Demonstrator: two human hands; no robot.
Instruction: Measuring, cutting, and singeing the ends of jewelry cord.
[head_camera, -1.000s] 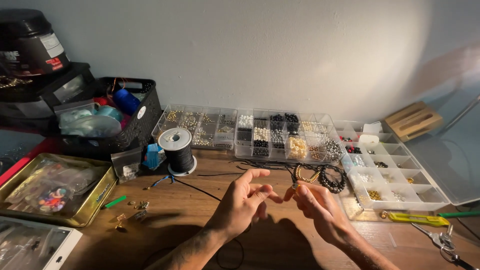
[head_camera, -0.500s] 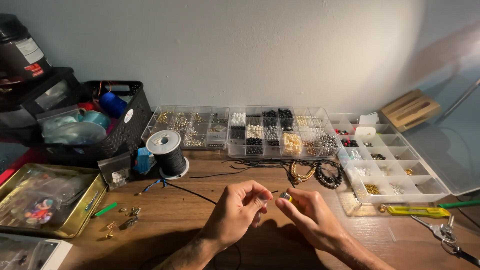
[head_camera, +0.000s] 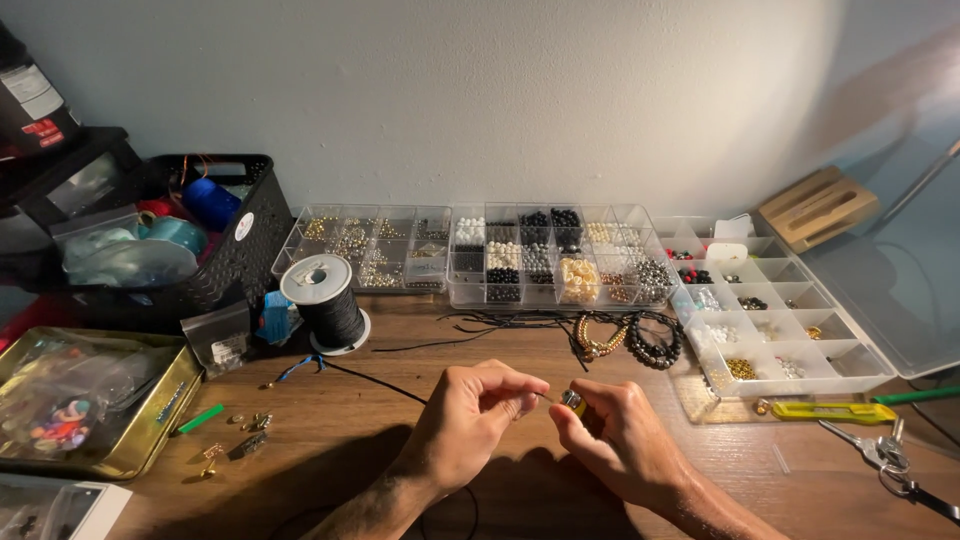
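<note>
Two hands threading a small gold bead onto black cord at the near edge of a wooden surface.

The left hand (head_camera: 478, 412) and right hand (head_camera: 612, 432) meet fingertip to fingertip: the left is pinched on the end of the black cord (head_camera: 385, 384), the right is closed on the gold bead (head_camera: 572, 401), which sits between them, near and central. The cord runs left and far to the spool (head_camera: 325, 302). Risks, as judged: the bead is small and held only by fingertips, so a slip would drop it onto the surface, where it may roll toward the loose clasps (head_camera: 243, 433) at near left; a tug on the cord could tip the spool; a wide elbow movement to the right could jostle the open bead tray (head_camera: 850, 350) or the pliers (head_camera: 885, 455).
</note>
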